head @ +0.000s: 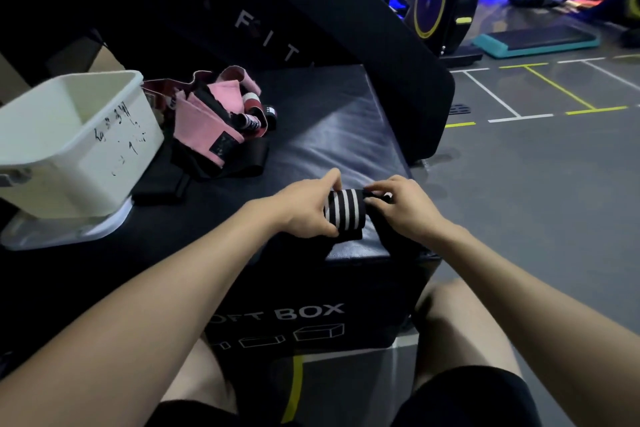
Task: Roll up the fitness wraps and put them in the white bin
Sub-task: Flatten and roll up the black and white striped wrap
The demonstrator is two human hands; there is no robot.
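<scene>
Hands both pinch striped wrap (pixel 344 210) at box (pixel 311 135) near-right corner, left hand (pixel 304 206) at 9 o'clock, right hand (pixel 403 206) at 3, white bin (pixel 74 140) and wrap pile (pixel 218 118) at 10 o'clock.

Cut off at the left edge: the white bin (pixel 69 135), its inside mostly out of sight. Handwriting on its side too smeared to read. Buried under the pink wrap (pixel 204 125) in the pile, more straps, count impossible. Under the right hand (pixel 405 208), the tail of the striped wrap (pixel 343 215) hidden. Upper right, gym machines (pixel 436 0) just blur.
</scene>
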